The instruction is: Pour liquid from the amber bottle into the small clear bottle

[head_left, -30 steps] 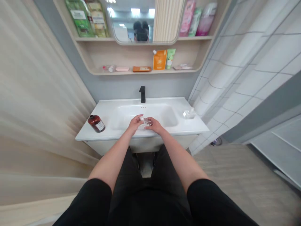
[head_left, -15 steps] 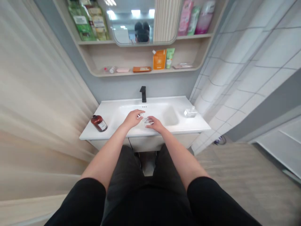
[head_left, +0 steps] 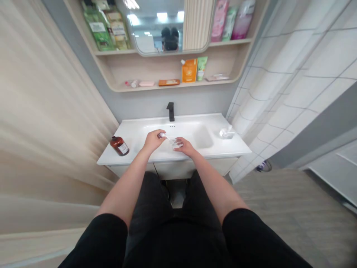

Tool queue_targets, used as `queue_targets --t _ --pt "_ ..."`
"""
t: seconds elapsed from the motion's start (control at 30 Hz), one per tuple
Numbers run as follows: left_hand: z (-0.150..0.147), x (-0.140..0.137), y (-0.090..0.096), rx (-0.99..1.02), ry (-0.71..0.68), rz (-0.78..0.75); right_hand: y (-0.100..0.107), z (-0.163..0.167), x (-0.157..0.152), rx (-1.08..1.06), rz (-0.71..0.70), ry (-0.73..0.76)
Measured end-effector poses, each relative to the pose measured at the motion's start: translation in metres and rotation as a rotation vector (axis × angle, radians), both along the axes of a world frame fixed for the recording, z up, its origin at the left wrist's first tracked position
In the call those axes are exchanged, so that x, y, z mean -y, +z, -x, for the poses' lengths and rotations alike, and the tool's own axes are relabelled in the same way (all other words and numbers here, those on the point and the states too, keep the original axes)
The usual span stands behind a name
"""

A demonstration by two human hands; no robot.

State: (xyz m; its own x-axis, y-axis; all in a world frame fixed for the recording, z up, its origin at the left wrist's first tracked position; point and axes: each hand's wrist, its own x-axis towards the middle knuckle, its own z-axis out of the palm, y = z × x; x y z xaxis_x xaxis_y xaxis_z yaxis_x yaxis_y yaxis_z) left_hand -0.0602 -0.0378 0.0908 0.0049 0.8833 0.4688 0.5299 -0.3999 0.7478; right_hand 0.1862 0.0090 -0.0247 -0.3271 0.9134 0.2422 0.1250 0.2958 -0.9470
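Over the front of the white sink basin (head_left: 205,136), my left hand (head_left: 153,140) pinches a small white pump head (head_left: 162,135). A thin pale stem seems to run from it toward the right hand. My right hand (head_left: 184,146) is curled around a small clear bottle (head_left: 173,142), which is see-through and partly covered by the fingers. The pump head is just left of the bottle's mouth. Whether the stem's tip is still inside the bottle, I cannot tell.
A brown bottle (head_left: 119,146) with a white label stands on the counter's left end. At the right end is a clear dispenser (head_left: 227,133). A black faucet (head_left: 171,111) rises behind the basin. Above it, a shelf (head_left: 156,88) carries toiletries, including an orange pouch (head_left: 189,70).
My left hand has moved a little to the left with the pump head, widening the gap to the clear bottle. My right hand keeps the bottle in nearly the same place.
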Motion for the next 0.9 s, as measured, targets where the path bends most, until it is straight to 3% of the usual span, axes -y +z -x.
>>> queue_targets --t 0.13,0.33,0.6,0.9 --pt "-0.005 0.005 0.004 -0.083 -0.009 -0.070 0.002 -0.001 0.001 -0.008 -0.001 0.009" --pt "-0.005 0.000 0.010 -0.117 -0.005 -0.043 0.003 -0.002 0.002 -0.007 0.002 0.004" --pt "-0.001 -0.001 -0.002 -0.157 -0.039 -0.002 0.003 -0.002 0.002 -0.008 0.002 0.010" --pt "-0.004 0.011 0.004 -0.206 0.068 0.082 0.000 -0.003 -0.001 -0.060 0.017 0.020"
